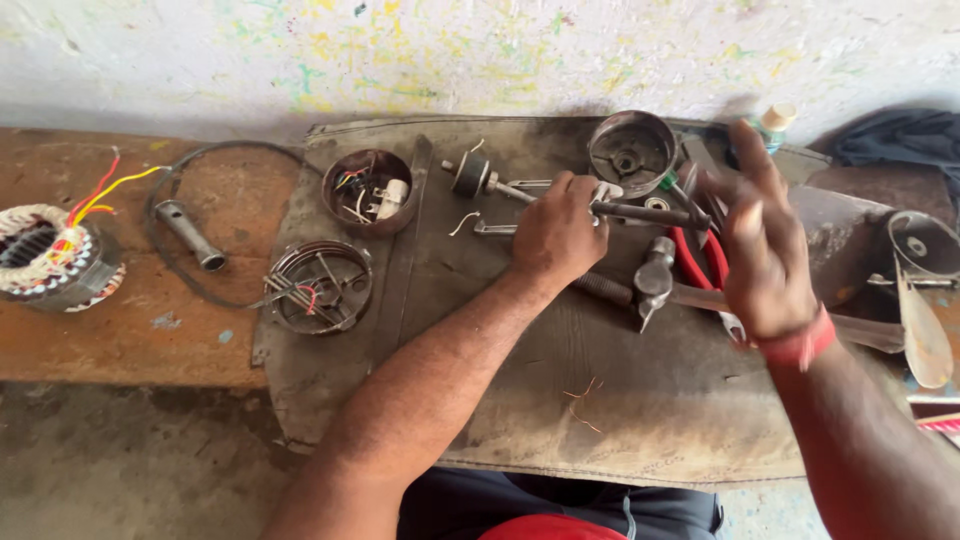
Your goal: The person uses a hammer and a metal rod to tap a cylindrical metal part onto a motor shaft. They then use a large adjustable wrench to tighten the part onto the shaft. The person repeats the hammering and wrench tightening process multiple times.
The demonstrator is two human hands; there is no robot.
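The left hand (556, 235) is closed around a dark metal rod tool (650, 213) near the far edge of the grey mat-covered surface (640, 420), its grip holding the rod's near end. The right hand (762, 245) hovers just beside the rod's tip, fingers spread wide, holding nothing. A steel hammer (652, 283) and red-handled pliers (700, 262) lie beneath.

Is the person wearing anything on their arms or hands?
Both arms are bare, with no sleeves or gloves in view. The left hand wears nothing. The right hand has a red band around the wrist. No rings or watch are visible.
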